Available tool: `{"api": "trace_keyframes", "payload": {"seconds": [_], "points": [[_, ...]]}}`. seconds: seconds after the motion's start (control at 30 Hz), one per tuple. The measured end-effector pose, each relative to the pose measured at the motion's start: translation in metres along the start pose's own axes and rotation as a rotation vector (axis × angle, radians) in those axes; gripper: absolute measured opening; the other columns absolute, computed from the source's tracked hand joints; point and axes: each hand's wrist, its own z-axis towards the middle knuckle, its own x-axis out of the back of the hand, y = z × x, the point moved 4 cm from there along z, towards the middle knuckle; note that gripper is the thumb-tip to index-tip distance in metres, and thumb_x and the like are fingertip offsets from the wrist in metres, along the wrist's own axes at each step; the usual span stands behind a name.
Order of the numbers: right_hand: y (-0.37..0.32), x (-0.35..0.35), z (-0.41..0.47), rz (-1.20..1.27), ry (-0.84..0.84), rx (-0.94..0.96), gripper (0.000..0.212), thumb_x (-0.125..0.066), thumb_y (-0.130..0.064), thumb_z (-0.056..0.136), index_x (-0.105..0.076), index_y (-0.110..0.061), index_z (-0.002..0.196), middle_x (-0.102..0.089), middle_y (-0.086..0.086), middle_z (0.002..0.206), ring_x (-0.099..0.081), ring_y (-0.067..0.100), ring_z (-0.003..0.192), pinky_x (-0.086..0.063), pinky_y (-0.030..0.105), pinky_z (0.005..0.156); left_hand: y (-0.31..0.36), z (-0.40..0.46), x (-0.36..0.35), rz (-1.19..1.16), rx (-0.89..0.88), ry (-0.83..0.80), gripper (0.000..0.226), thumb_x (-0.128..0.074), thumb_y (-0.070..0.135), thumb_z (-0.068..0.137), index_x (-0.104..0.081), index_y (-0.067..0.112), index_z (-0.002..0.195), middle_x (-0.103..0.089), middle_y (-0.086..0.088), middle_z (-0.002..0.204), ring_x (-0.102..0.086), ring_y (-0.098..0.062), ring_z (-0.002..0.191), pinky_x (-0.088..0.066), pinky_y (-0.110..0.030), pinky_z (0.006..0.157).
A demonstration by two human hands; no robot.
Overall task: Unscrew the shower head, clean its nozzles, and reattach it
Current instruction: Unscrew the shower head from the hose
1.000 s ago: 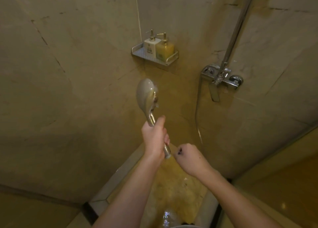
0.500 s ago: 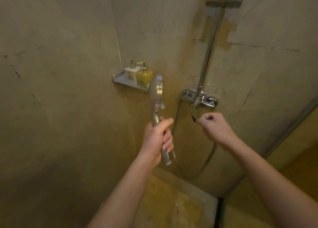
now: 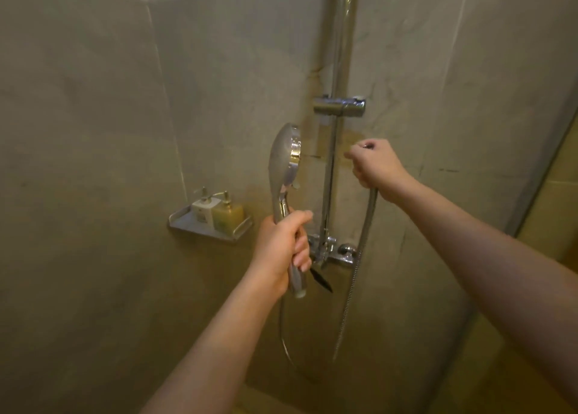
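Gripping the shower head (image 3: 285, 160) handle, left hand (image 3: 281, 248) fingers clenched; right hand (image 3: 377, 168) clutches the hose (image 3: 353, 276) (detached).

- The walls (image 3: 93, 132) are large beige stone-look tiles with pale grout lines, meeting in a corner left of centre.
- A chrome riser pipe (image 3: 339, 53) runs up the right-hand wall, with a sliding bracket (image 3: 339, 106) clamped across it.
- Below, a chrome mixer tap (image 3: 331, 251) is fixed to the wall at the foot of the pipe.
- A small metal corner shelf (image 3: 206, 229) hangs on the wall left of the tap; a white pump bottle (image 3: 202, 210) and a yellow pump bottle (image 3: 227, 215) stand on it, touching.
- Brownish stains mark the tile beside the pipe.
- A glass panel edge (image 3: 544, 163) slants down the far right.
- Light is dim and yellowish.
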Motion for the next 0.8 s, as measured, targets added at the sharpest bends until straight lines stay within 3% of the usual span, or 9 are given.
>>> {"api": "trace_keyframes", "payload": {"seconds": [0.17,0.33,0.47,0.7,0.8], "points": [[-0.030,0.021,0.047,-0.041,0.033,0.092,0.039,-0.053,-0.011,0.084,-0.031,-0.025,0.055,-0.026,0.001,0.054,-0.023,0.015,0.044,-0.014,0.027,0.045,0.025,0.031,-0.026,0.047,-0.045,-0.024,0.047,-0.060,0.020,0.097,-0.041,0.018,0.054,-0.029,0.000,0.044,-0.030,-0.015,0.034,-0.031,-0.023,0.039],[-0.046,0.042,0.088,-0.135,0.083,0.200,0.022,-0.054,-0.013,0.084,-0.046,-0.012,0.064,-0.031,0.006,0.059,-0.026,0.016,0.047,-0.018,0.027,0.043,0.037,0.065,-0.053,0.074,-0.062,-0.021,0.046,-0.061,0.020,0.097,-0.044,0.020,0.053,-0.032,-0.001,0.045,-0.032,-0.015,0.034,-0.034,-0.024,0.039],[-0.064,0.053,0.118,-0.115,0.126,0.282,0.040,-0.053,-0.006,0.084,-0.031,-0.019,0.054,-0.024,0.000,0.054,-0.021,0.013,0.048,-0.018,0.024,0.042,0.051,0.097,-0.080,0.100,-0.095,-0.012,0.044,-0.060,0.019,0.097,-0.043,0.017,0.056,-0.031,-0.003,0.046,-0.032,-0.016,0.035,-0.034,-0.023,0.039],[-0.072,0.044,0.166,0.048,0.169,0.294,0.043,-0.050,-0.007,0.080,-0.026,-0.025,0.049,-0.021,-0.007,0.050,-0.018,0.014,0.051,-0.015,0.025,0.045,0.067,0.141,-0.108,0.170,-0.189,0.042,0.031,-0.060,0.015,0.096,-0.051,0.014,0.067,-0.034,-0.006,0.048,-0.034,-0.020,0.038,-0.036,-0.025,0.041],[-0.069,0.032,0.177,0.063,0.159,0.292,0.033,-0.051,-0.008,0.073,-0.032,-0.022,0.049,-0.027,0.002,0.055,-0.024,0.019,0.057,-0.021,0.035,0.052,0.067,0.152,-0.112,0.158,-0.216,0.079,0.023,-0.060,0.013,0.095,-0.050,0.011,0.074,-0.033,-0.006,0.046,-0.033,-0.020,0.035,-0.035,-0.025,0.041]]}}
